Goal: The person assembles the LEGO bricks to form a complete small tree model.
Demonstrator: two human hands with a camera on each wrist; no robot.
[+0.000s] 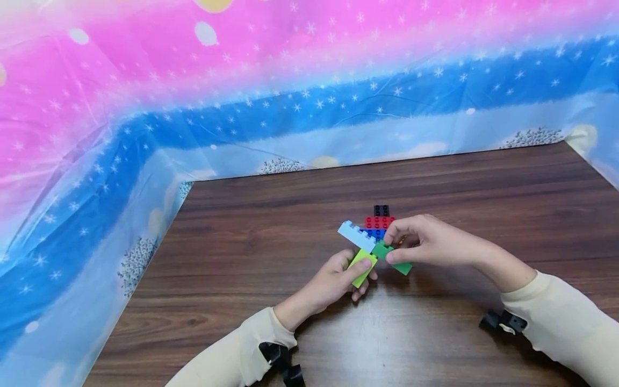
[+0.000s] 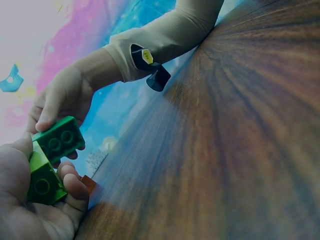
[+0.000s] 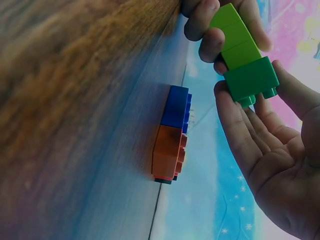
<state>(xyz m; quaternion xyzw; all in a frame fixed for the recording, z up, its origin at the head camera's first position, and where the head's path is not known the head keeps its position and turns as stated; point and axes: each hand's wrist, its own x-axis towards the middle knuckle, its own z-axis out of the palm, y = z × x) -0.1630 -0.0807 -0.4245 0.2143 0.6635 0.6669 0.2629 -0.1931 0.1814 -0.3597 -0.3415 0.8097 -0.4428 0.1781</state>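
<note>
Over the table, my left hand (image 1: 333, 277) grips a lime green toy building brick (image 1: 364, 267) between thumb and fingers. Thumb and fingertips of my right hand (image 1: 430, 242) pinch a dark green brick (image 1: 382, 250), which touches the lime one's end. Its studs point down in the right wrist view, where the green brick (image 3: 251, 80) meets the lime brick (image 3: 235, 37). A light blue brick (image 1: 357, 236) appears just beyond the lime one; whether they are joined I cannot tell. More green (image 1: 402, 267) shows below the right fingers.
Behind the hands, a black brick (image 1: 381, 210), a red brick (image 1: 376, 222) and a blue brick (image 1: 373, 233) stand in a row on the brown wooden table (image 1: 242, 231). An orange brick (image 3: 167, 150) sits beside the blue one. A patterned cloth (image 1: 290, 107) borders the table.
</note>
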